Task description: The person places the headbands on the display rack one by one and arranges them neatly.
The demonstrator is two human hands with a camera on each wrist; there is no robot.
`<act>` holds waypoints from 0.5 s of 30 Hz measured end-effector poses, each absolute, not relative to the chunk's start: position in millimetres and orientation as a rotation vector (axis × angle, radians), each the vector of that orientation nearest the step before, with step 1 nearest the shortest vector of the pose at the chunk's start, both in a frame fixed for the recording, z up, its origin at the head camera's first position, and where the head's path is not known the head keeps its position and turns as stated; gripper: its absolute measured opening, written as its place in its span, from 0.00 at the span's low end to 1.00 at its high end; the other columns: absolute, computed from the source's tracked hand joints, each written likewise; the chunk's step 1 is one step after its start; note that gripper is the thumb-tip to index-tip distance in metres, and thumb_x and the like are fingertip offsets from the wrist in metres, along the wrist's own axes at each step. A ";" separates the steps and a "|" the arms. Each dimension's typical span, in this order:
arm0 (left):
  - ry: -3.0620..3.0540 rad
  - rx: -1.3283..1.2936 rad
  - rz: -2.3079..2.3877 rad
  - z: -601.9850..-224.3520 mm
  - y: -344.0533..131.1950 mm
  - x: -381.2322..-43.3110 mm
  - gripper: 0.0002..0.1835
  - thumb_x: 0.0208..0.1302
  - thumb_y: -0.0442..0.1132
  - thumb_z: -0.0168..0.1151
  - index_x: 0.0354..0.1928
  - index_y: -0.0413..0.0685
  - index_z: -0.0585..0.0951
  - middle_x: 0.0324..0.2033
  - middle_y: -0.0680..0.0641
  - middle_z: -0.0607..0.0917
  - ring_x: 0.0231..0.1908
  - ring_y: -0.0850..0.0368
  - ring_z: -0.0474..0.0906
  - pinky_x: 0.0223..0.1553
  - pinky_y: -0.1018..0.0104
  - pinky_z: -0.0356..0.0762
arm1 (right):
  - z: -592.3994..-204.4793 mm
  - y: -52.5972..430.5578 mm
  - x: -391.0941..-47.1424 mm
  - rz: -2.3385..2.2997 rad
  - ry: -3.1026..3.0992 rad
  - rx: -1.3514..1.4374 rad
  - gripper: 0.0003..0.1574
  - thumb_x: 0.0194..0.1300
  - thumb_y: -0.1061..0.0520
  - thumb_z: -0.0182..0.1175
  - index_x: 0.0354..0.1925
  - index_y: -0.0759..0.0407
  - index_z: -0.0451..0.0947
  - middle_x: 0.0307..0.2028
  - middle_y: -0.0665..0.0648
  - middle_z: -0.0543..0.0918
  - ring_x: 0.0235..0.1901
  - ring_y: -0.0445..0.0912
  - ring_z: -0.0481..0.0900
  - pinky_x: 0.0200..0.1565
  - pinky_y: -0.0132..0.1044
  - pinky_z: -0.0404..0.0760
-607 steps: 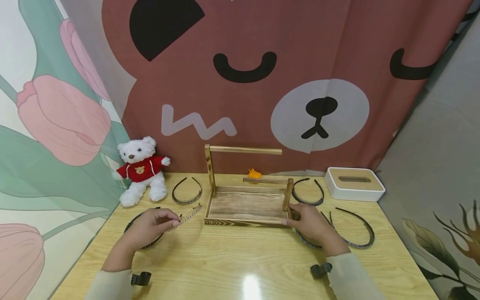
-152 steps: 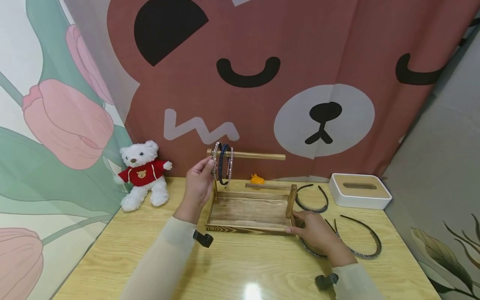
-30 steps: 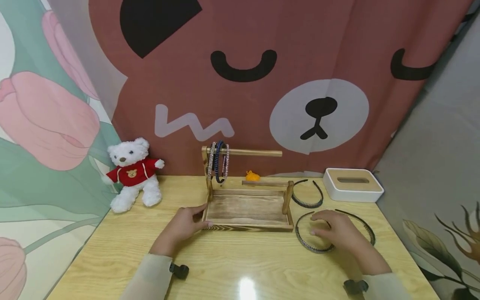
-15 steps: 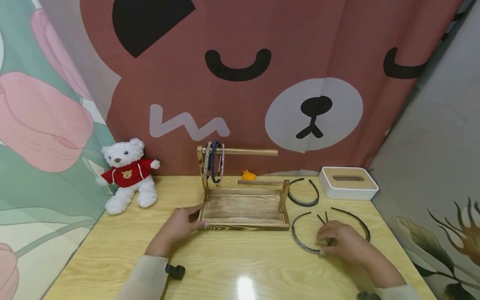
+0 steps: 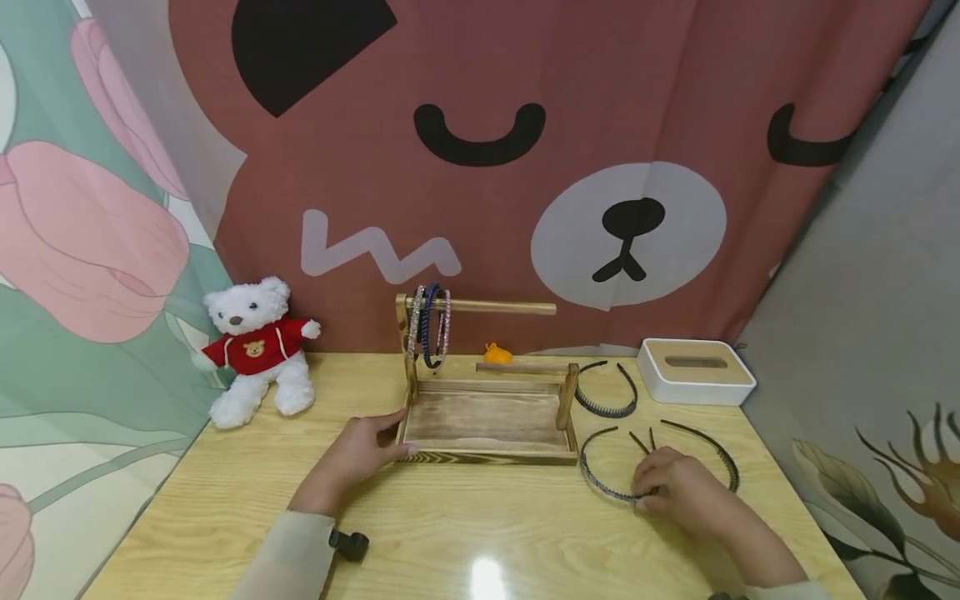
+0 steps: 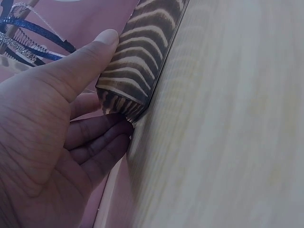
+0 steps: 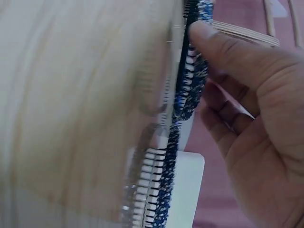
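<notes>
My left hand grips the front left corner of a wooden headband rack, thumb on the striped edge and fingers curled by the corner. Over the rack's upper bar, at its left end, hang a silver headband, a navy headband and a pink headband. At the front right, my right hand pinches a dark blue sparkly toothed headband near the table surface. Its fingers partly hide the band. Another dark headband lies partly behind that hand.
A further toothed headband lies right of the rack, beside a white tissue box with a wooden top. A white teddy bear in red sits at the back left. Something small and orange is behind the rack.
Three headbands have come onto the upper bar since the oldest frame. My left hand moved from them to the rack's left corner; my right hand left the right corner and took hold of a headband.
</notes>
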State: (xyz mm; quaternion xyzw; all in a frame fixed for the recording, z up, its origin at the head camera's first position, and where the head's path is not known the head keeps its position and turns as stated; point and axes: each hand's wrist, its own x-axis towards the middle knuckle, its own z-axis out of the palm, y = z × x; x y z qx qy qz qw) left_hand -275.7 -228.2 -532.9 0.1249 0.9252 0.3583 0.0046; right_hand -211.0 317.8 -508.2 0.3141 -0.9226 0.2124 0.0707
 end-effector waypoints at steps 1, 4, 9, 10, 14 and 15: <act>2.900 0.394 1.117 -532.9 -228.2 -275.8 0.40 0.68 0.58 0.78 0.78 0.52 0.78 0.67 0.38 0.85 0.71 0.41 0.79 0.72 0.41 0.78 | -507.6 317.3 -209.2 0.665 -2.750 0.921 0.12 0.56 0.58 0.83 0.36 0.41 0.93 0.44 0.42 0.88 0.47 0.38 0.82 0.48 0.36 0.88; 2.903 0.393 1.113 -533.2 -228.2 -276.0 0.40 0.68 0.58 0.78 0.77 0.53 0.78 0.67 0.38 0.85 0.71 0.41 0.79 0.71 0.41 0.78 | -502.0 315.8 -203.9 0.700 -2.653 0.824 0.16 0.56 0.61 0.83 0.37 0.40 0.92 0.43 0.41 0.89 0.47 0.36 0.84 0.48 0.32 0.88; 2.897 0.396 1.121 -533.4 -228.1 -276.2 0.41 0.68 0.59 0.77 0.78 0.53 0.77 0.69 0.38 0.84 0.72 0.40 0.78 0.72 0.40 0.78 | -481.8 314.6 -202.3 0.853 -2.617 0.584 0.14 0.63 0.60 0.80 0.41 0.41 0.91 0.44 0.43 0.91 0.49 0.31 0.84 0.52 0.20 0.80; 2.897 0.393 1.123 -533.6 -228.2 -276.3 0.41 0.68 0.59 0.77 0.78 0.53 0.77 0.69 0.37 0.83 0.72 0.40 0.78 0.72 0.40 0.78 | -477.3 314.7 -203.2 0.910 -2.624 0.539 0.12 0.65 0.60 0.78 0.42 0.42 0.92 0.44 0.44 0.91 0.50 0.31 0.84 0.53 0.19 0.79; 2.905 0.392 1.117 -534.1 -228.0 -276.3 0.40 0.68 0.58 0.78 0.78 0.53 0.78 0.68 0.37 0.84 0.72 0.39 0.78 0.72 0.41 0.78 | -464.3 315.9 -209.4 1.191 -2.647 0.411 0.05 0.77 0.58 0.69 0.47 0.55 0.90 0.43 0.50 0.91 0.47 0.29 0.84 0.49 0.23 0.82; 2.907 0.392 1.117 -534.3 -227.9 -276.3 0.40 0.68 0.58 0.78 0.77 0.53 0.78 0.68 0.37 0.84 0.71 0.39 0.78 0.72 0.41 0.78 | -462.2 316.2 -211.9 1.253 -2.646 0.383 0.07 0.80 0.57 0.66 0.49 0.58 0.89 0.43 0.51 0.91 0.47 0.29 0.83 0.48 0.24 0.82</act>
